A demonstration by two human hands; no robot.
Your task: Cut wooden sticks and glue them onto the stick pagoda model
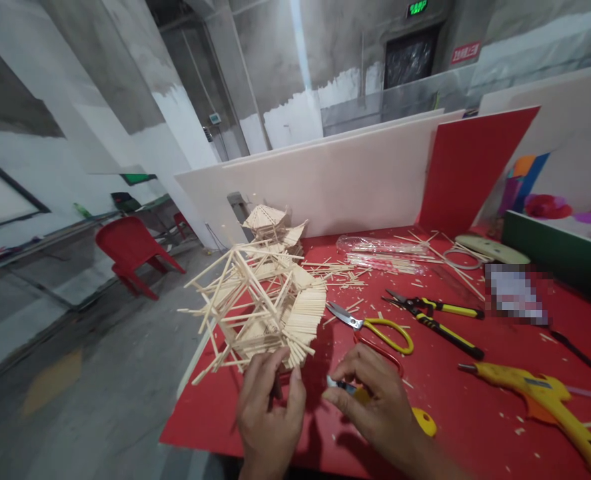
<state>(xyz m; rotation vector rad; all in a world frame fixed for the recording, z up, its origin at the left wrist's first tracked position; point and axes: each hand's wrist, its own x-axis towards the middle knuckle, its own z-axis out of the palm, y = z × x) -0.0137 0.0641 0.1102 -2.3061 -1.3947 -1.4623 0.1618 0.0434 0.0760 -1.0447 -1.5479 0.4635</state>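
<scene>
A model building of thin wooden sticks (255, 300) stands on the red tabletop, its open roof frame tilted to the left and a fan of close-set sticks on the right. My left hand (271, 413) is at its near edge, thumb and forefinger apart; whether the fingertips touch the sticks is unclear. My right hand (380, 407) is curled around a small yellow-handled tool (424, 421), whose pale end shows between thumb and forefinger. Most of that tool is hidden by the hand. Beyond it lie scissors (388, 333) with yellow and red handles.
Yellow-black pliers (443, 327) and a yellow glue gun (540, 393) lie to the right. Behind are loose sticks (333, 270), a clear bag of sticks (385, 253) and a roll of tape (463, 259). A white board (325, 173) borders the table's back; a red chair (135, 247) stands left.
</scene>
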